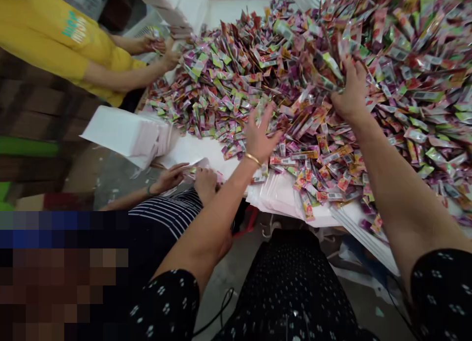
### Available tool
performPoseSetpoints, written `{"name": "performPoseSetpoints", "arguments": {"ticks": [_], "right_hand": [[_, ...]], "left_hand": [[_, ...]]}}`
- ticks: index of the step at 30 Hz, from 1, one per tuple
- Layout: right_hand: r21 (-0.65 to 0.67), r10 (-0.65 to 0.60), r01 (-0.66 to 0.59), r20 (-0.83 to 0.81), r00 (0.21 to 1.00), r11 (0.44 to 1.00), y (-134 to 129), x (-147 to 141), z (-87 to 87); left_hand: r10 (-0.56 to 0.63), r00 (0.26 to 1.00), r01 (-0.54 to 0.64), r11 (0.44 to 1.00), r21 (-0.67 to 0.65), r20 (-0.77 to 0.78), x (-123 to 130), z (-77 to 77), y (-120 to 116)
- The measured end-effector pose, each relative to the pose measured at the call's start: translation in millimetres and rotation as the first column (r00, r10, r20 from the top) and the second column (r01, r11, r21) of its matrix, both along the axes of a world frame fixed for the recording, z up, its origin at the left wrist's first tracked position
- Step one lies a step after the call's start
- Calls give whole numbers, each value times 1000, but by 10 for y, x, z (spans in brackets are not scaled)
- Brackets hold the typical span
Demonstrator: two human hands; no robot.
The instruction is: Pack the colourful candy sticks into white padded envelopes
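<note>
Nearest the camera are the wearer's black, white-patterned sleeves (442,287) and dotted black garment (295,287). The left hand (258,138), with a gold bangle (253,159) at its wrist, has its fingers spread wide and closed round nothing, at the near edge of a broad heap of small printed sachets (295,92). Blur at those fingertips obscures whether they touch the wrappers. The right hand (352,97) reaches deeper into the heap, fingers partly bent among smeared sachets; I cannot tell whether it grips any. The heap covers much of the white work surface (195,149) and runs out of frame at the right. White stacked sheets (278,193) lie under its front edge, partly buried.

At left, a co-worker in a striped garment (164,210) has both hands at a small item too blurred to identify; the left forearm hides part of that person. Beyond, someone in a yellow shirt (55,41) handles wrappers, cut off by the frame.
</note>
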State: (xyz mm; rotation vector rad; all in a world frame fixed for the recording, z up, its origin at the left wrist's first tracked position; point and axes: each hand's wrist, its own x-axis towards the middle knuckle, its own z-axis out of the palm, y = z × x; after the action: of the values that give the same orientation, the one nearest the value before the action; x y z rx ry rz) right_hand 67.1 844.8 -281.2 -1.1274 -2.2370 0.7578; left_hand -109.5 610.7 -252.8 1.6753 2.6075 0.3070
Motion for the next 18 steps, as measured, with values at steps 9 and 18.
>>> {"name": "performPoseSetpoints", "arguments": {"ticks": [9, 18], "right_hand": [[199, -176, 123, 276, 945, 972, -2021, 2194, -731], [9, 6, -14, 595, 803, 1000, -1335, 2880, -1450]], "left_hand": [[-625, 727, 667, 543, -510, 286, 972, -1033, -333], [-119, 993, 113, 957, -268, -5, -99, -367, 1528]]}}
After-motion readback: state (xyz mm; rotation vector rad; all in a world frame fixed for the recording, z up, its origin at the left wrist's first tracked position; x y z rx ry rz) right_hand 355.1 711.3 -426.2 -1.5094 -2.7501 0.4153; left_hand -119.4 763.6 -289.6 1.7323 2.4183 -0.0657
